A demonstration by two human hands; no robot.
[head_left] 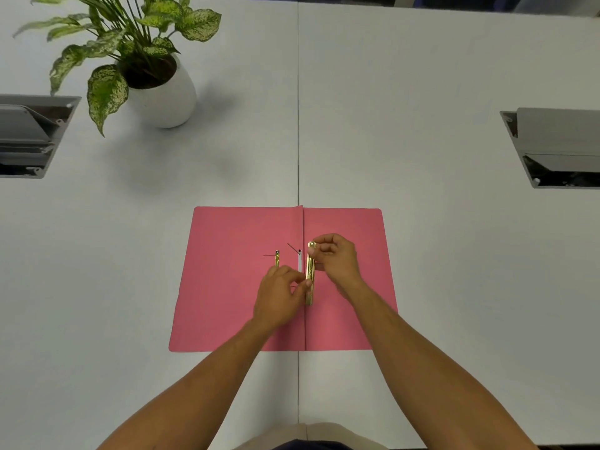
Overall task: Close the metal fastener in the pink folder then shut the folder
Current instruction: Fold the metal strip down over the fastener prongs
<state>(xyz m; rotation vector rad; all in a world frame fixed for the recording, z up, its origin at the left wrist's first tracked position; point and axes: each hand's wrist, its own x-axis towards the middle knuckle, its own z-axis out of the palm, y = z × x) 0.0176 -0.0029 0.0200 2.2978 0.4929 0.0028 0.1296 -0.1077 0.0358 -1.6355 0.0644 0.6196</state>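
The pink folder [233,280] lies open on the white table [422,125], near the person, and the fastener step looks to be underway. Both hands pinch the gold metal bar [310,274] just right of the fold — the right hand [334,258] at its far end, the left hand [282,293] nearer its middle. A thin prong [277,258] lies apart on the left flap. Next, I'd guess, the bar needs seating and locking down — then the flap swings over.

One open pink folder [233,280], one brass fastener bar [310,274], one potted plant [162,92], two hands, left hand [281,297] and right hand [336,258], and two recessed cable boxes, one [29,138] at left, one [558,147] at right.
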